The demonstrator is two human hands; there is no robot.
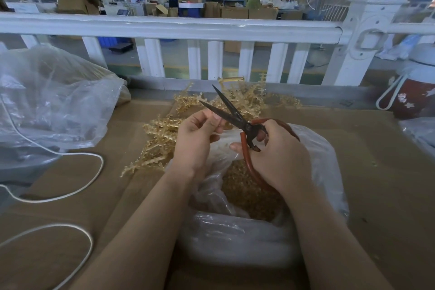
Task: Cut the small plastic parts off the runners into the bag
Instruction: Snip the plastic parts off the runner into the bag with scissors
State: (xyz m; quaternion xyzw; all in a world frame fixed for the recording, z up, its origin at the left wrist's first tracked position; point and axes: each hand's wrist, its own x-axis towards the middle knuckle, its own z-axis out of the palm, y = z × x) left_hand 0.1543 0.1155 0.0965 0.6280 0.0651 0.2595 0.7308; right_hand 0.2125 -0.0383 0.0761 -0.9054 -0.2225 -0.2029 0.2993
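My right hand (280, 150) grips the red handles of black-bladed scissors (227, 107), whose blades stand apart and point up and away. My left hand (197, 139) has its fingers curled by the lower blade; whatever it pinches is too small or hidden to make out. Both hands hover over a clear plastic bag (317, 172) with a heap of small amber parts (247, 193) inside. A pile of amber runners (162, 141) lies on the cardboard behind and left of the hands.
A large crumpled clear bag (51, 101) sits at the left. A white cord (70, 193) loops over the cardboard top (381, 195). A white railing (188, 30) runs along the far edge. A red and white jug (409, 92) stands at right.
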